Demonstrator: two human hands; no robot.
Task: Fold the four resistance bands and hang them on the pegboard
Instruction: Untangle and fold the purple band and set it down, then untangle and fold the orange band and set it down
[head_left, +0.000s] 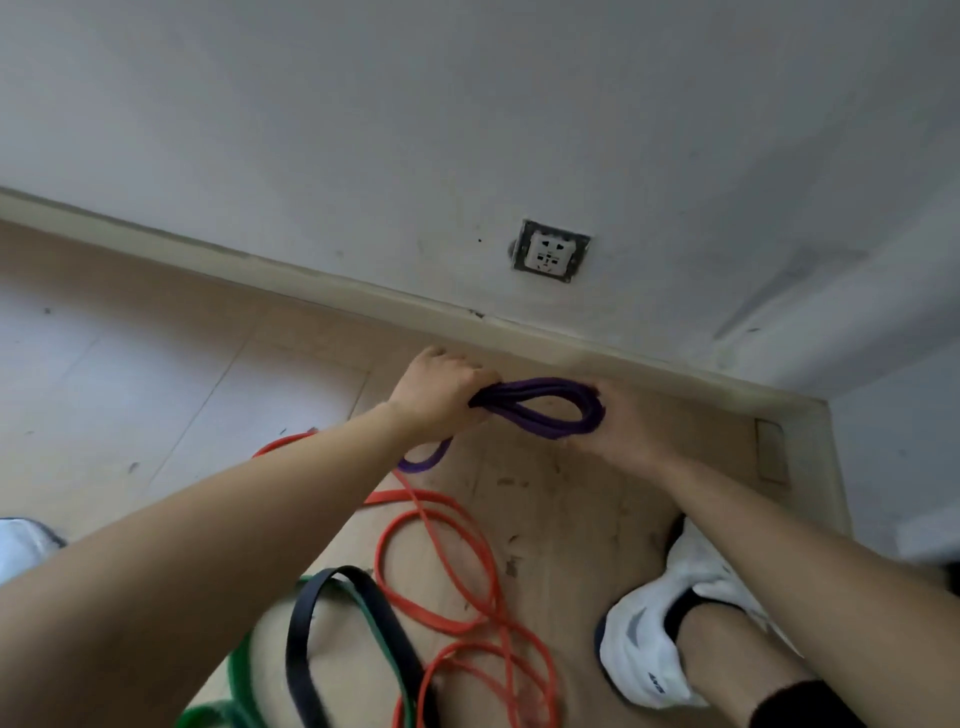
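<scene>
1. A small dark logo is showing on the side of the white lace-up sneaker (649, 644) at the lower right, but it is too blurred to read; the white square wall socket (549, 251) is sitting low on the wall, its markings too small to make out
2. The left hand (441, 395) is reaching forward on an outstretched forearm, its fingers curling tightly round the left end of the purple flat rubber resistance band (540, 408) and clenching the gathered strands
3. The right hand (628, 421) is gripping the opposite bend of the same bundle, its back facing the camera and the strands running across it
4. The purple band is being held in the air between the two hands, folded into several loops that are forming a flattened oval, near the pale skirting board (311, 280); one short loop is hanging below the left hand
5. The long thin orange-red rubber band (467, 571) is lying in loose coils on the beige tiled floor (130, 364), below the hands
6. The wide black rubber band (306, 649) and the wide green rubber band (239, 675) are lying against each other at the bottom, left of the orange-red coils and partly hidden by the left forearm
7. The sneaker is standing on the floor just right of the orange-red coils, and a second white shoe (21, 540) is showing blurred at the left edge
</scene>
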